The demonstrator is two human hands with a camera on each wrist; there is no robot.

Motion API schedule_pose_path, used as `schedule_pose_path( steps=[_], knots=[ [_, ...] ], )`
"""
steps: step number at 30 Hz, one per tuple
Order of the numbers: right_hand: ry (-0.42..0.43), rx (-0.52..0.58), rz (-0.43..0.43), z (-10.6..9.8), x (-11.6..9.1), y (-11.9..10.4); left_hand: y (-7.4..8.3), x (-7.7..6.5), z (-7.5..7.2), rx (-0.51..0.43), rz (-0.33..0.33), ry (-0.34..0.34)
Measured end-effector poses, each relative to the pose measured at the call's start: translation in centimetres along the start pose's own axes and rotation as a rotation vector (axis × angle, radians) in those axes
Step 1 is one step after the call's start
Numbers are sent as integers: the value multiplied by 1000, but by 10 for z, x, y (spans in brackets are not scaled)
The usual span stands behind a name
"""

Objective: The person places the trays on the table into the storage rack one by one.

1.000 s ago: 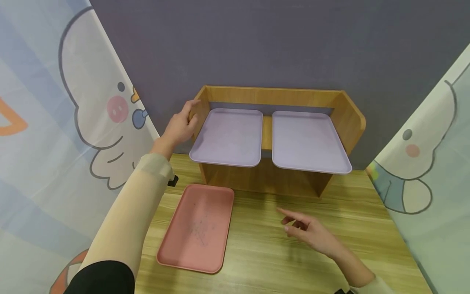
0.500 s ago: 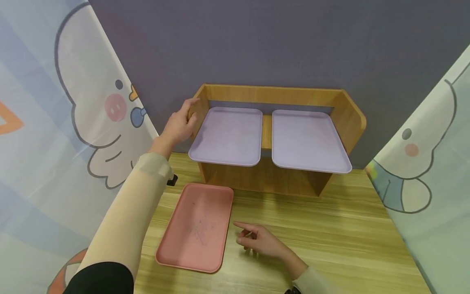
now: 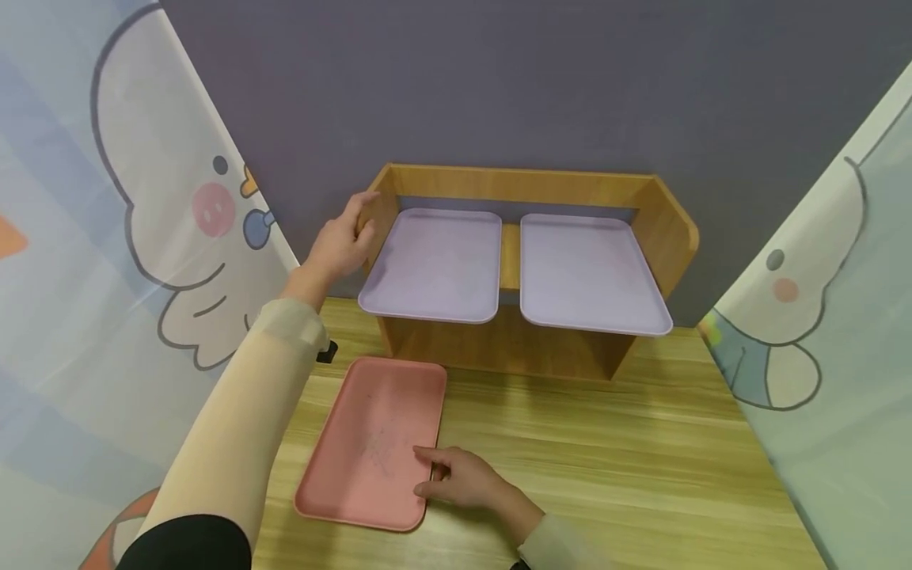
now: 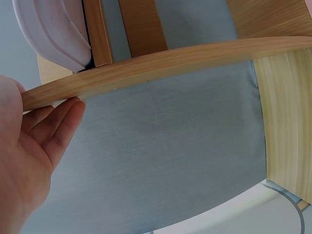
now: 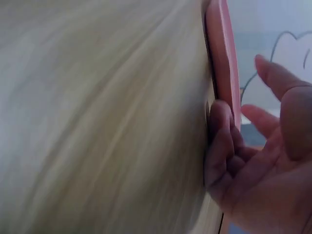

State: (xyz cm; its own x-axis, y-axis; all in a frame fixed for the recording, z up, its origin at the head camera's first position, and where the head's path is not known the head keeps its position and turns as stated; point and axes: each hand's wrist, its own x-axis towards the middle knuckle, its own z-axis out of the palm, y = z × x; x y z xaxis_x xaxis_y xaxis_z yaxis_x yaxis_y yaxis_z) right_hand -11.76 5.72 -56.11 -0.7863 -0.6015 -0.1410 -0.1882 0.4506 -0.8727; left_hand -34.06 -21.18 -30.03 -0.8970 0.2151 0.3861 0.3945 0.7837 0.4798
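Observation:
My left hand (image 3: 338,247) grips the left side panel of a small wooden shelf (image 3: 526,186). In the left wrist view, the fingers (image 4: 66,127) lie against the panel's outer face; part of the thumb is hidden. A pink tray (image 3: 363,427) lies flat on the table in front of the shelf's left part. At the tray's right edge is my right hand (image 3: 465,478), index finger and thumb spread apart over the rim. Its other fingers (image 5: 222,141) are curled low beside the tray's outer wall, seemingly touching it in the right wrist view.
Two pale lilac trays, a left one (image 3: 436,265) and a right one (image 3: 591,273), sit side by side on the shelf's upper level, front edges overhanging. A dark grey panel (image 3: 499,87) stands behind. Printed cartoon sheets (image 3: 171,142) flank the wood-grain table (image 3: 606,459).
My right hand has moved left across the table from in front of the shelf to the pink tray's right edge. The left hand stays on the shelf panel. The view has shifted slightly.

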Motion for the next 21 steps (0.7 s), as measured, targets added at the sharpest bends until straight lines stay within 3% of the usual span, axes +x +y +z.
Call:
schedule_pose_path(
  steps=[6, 11, 15, 21],
  knots=[
    [79, -372, 101, 20, 5, -14, 0, -2, -2, 7, -9, -4],
    [150, -481, 119, 31, 10, -18, 1, -1, -1, 12, -20, -7],
    [176, -338, 113, 30, 10, -21, 1, 0, 0, 13, -18, -7],
    [100, 99, 129, 20, 4, -16, 2, -1, 0, 10, -21, -11]
  ],
)
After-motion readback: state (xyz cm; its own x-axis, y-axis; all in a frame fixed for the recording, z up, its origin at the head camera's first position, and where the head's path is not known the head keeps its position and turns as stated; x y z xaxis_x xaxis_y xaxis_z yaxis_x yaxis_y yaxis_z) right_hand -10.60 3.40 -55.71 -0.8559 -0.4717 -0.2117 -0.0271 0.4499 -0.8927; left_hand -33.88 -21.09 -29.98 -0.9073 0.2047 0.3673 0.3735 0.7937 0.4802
